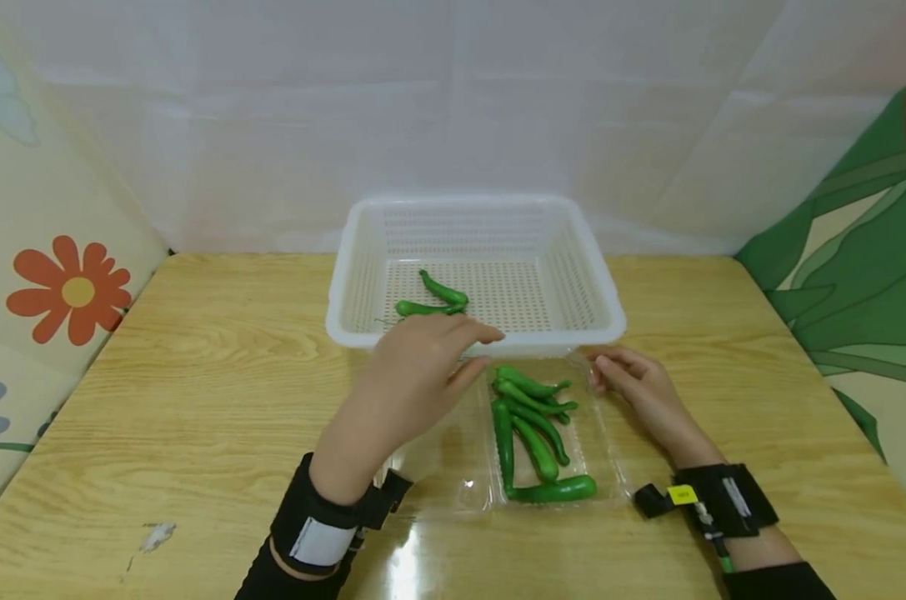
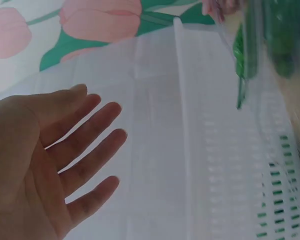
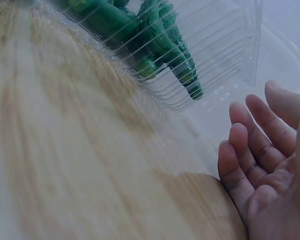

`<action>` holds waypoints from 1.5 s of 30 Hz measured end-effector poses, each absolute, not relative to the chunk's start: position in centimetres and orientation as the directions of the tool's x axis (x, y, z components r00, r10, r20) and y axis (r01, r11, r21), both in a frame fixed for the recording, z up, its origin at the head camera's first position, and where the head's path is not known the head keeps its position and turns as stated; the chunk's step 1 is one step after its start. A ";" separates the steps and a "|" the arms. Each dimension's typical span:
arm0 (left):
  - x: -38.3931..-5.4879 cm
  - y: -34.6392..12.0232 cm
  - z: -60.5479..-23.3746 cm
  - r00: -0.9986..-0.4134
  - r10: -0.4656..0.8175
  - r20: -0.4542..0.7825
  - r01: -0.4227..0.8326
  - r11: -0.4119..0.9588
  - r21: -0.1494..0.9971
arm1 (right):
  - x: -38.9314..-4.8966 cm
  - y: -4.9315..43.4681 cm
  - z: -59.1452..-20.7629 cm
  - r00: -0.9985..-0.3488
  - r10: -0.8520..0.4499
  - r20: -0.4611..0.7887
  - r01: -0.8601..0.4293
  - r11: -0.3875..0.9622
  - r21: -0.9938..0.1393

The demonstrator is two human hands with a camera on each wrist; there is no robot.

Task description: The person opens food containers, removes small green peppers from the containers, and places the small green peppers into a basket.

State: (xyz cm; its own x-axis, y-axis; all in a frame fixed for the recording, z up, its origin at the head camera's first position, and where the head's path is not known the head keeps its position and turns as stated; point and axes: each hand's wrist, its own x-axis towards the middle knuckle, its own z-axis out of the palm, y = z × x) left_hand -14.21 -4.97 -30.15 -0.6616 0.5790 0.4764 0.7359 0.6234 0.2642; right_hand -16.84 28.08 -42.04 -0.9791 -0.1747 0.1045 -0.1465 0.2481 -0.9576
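Observation:
Several green chili peppers (image 1: 537, 443) lie in a clear plastic box (image 1: 616, 458), whose transparent lid (image 1: 453, 467) is folded out to the left. My left hand (image 1: 415, 375) hovers over the lid near the front rim of a white basket (image 1: 612, 325); in the left wrist view its fingers are spread and nothing is in them. My right hand (image 1: 640, 392) is beside the box's far right corner. The right wrist view shows its loosely bent fingers apart from the box wall (image 3: 230, 55). Inside the basket are green peppers (image 1: 445, 290), partly hidden by my left hand.
The basket stands behind the box on a wooden table (image 1: 197, 400). A white sheet (image 1: 272, 125) hangs behind it. Patterned panels with a red flower (image 1: 77, 292) and green leaves (image 1: 865, 267) border the sides. A small pale worn patch (image 1: 157, 536) marks the table at front left.

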 end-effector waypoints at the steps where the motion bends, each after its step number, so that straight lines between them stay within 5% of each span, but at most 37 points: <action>1: -14.0 -4.8 -30.0 -0.651 0.599 0.466 0.749 0.605 0.269 | -16.9 28.1 -42.1 -0.979 -0.175 0.104 -0.146 0.248 -0.958; 12: -11.4 -2.0 -30.5 -0.600 0.752 0.273 0.800 0.554 0.230 | -16.7 28.2 -42.3 -0.981 -0.170 0.098 -0.139 0.251 -0.958; 21: -10.5 0.1 -32.5 -0.633 0.767 0.101 0.770 0.610 0.189 | -16.7 28.1 -42.6 -0.982 -0.169 0.079 -0.125 0.281 -0.951; 45: -10.1 2.2 -35.6 -0.630 0.776 0.030 0.777 0.630 0.016 | -17.1 28.2 -42.2 -0.978 -0.181 0.099 -0.142 0.246 -0.959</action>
